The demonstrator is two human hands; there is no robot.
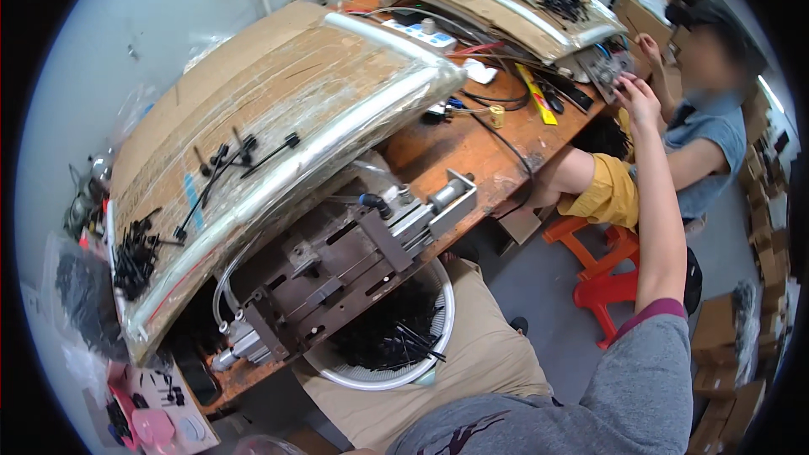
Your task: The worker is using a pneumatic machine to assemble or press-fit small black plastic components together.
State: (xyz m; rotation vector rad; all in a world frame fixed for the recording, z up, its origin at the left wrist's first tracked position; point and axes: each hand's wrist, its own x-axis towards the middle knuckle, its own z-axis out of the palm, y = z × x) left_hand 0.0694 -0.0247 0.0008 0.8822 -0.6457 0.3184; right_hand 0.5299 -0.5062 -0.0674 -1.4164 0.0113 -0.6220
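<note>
My right arm stretches far to the upper right, and my right hand (640,103) is at the small metal fixture (605,67) in front of a co-worker. Its fingers reach out with a gap between them, and I see nothing held in them. My left hand is outside the picture. Before me at the bench edge sits a brown metal jig (337,265) with air cylinders at its ends. Below it, on my lap, a white basket (449,312) holds many black rod-like parts (388,333).
A plastic-wrapped cardboard sheet (253,93) slopes behind the jig, with black parts (139,257) on it. A co-worker (704,118) sits at the right, one hand raised beside mine. Cables, a power strip (421,34) and a yellow tool (537,94) lie on the wooden bench (438,147).
</note>
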